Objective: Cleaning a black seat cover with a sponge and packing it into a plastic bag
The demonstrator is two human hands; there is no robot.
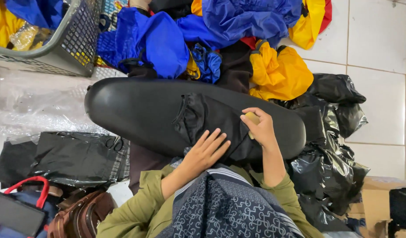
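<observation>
The left hand [206,152] lies open and flat on a black cloth piece [212,121], which is spread over a long black seat-like form [137,110]. Just right, the right hand [260,128] is closed around a small tan block [252,117], touching the cloth. Far left, a grey mesh basket [75,39] holds yellow and blue fabric.

My left hand [205,152] and right hand [260,128] sit low on the big black seat [137,110]. The seat's left half is bare, so I can slide that way. Blue and yellow bags [220,44] crowd the top. Black plastic bags [335,132] block the right. A basket [66,42] fills the upper left. The white floor [379,35] at upper right is open.
</observation>
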